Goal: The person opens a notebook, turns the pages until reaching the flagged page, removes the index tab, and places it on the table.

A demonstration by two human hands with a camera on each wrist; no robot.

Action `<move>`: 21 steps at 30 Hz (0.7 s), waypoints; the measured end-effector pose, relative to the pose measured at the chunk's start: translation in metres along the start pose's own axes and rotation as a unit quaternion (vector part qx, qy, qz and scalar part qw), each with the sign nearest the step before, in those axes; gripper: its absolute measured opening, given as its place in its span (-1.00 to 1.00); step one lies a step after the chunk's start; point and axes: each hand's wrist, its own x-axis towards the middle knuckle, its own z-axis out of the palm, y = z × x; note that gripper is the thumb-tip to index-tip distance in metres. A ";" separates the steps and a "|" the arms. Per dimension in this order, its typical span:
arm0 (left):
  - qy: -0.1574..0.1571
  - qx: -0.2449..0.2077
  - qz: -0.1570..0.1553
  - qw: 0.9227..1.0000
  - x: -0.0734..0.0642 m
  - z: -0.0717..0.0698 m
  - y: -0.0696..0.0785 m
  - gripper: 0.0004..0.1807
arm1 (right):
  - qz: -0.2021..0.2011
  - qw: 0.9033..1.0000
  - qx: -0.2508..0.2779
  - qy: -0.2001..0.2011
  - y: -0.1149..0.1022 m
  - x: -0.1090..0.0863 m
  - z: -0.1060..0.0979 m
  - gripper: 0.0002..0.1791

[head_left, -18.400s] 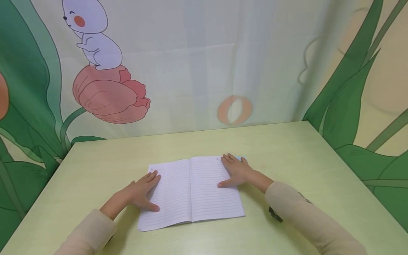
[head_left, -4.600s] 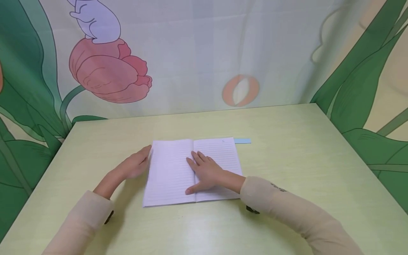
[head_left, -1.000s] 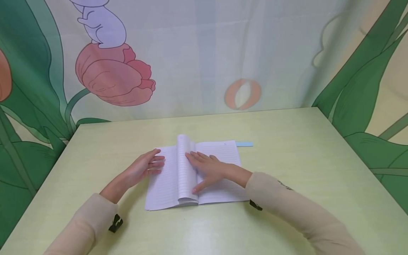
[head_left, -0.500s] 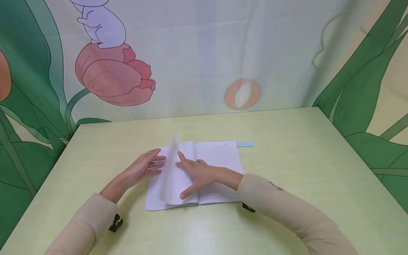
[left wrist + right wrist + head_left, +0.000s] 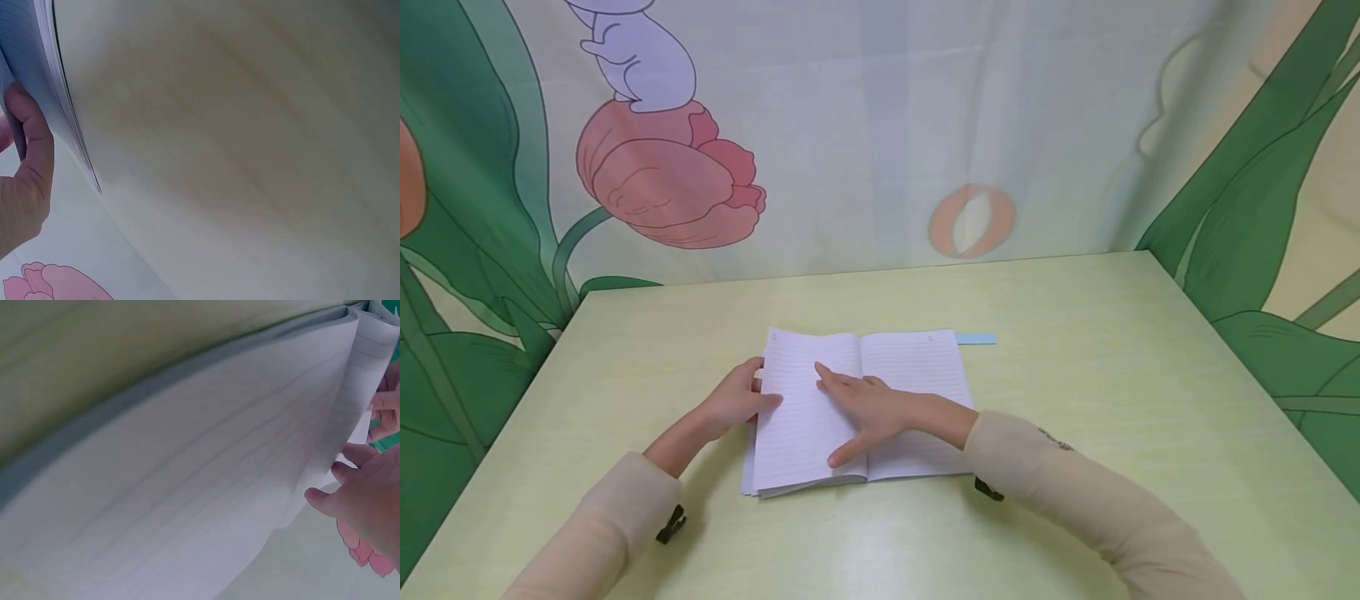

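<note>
An open lined notebook (image 5: pixel 910 358) lies on the table, its spine near the middle. My left hand (image 5: pixel 730 402) pinches the outer edge of the left page, thumb on top and fingers behind the paper. The left wrist view shows this hand (image 5: pixel 28 169) with a sheet between thumb and fingers, slightly lifted from the leaves below. My right hand (image 5: pixel 874 408) spreads over the left page close to the spine, thumb apart from the fingers. In the right wrist view the right hand (image 5: pixel 369 494) appears beside the curved page (image 5: pixel 206 450), with straight fingers.
A pale blue strip (image 5: pixel 976 339) sticks out past the notebook's upper right corner. The light wooden table (image 5: pixel 1075 333) ends at a printed curtain (image 5: pixel 850 150) behind. Small black devices (image 5: pixel 672 525) hang under both sleeve cuffs.
A leaf that stood raised and blurred half a second ago now lies over to the left. My left hand has gone from loose fingers to pinching its edge; the right hand stays near the spine.
</note>
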 end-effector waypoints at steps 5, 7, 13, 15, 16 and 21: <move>0.003 0.026 -0.016 1.000 0.001 -0.002 0.000 -0.46 | 0.010 0.999 -0.026 0.022 0.021 -0.017 -0.007 0.13; 0.000 0.036 -0.022 0.999 0.002 -0.003 -0.001 -0.45 | 0.018 0.999 -0.036 0.033 0.034 -0.026 -0.010 0.03; -0.035 0.027 -0.033 0.998 0.004 -0.008 -0.008 -0.44 | 0.065 0.994 -0.041 0.080 0.074 -0.052 -0.020 -0.08; -0.047 0.020 -0.034 0.998 0.005 -0.009 -0.010 -0.44 | 0.077 0.992 -0.039 0.093 0.084 -0.059 -0.024 -0.07; -0.053 0.017 -0.034 0.998 0.006 -0.010 -0.011 -0.44 | 0.081 0.991 -0.038 0.096 0.088 -0.063 -0.026 -0.06; -0.064 0.011 -0.035 0.997 0.008 -0.012 -0.012 -0.40 | 0.105 0.989 -0.043 0.092 0.101 -0.073 -0.032 0.03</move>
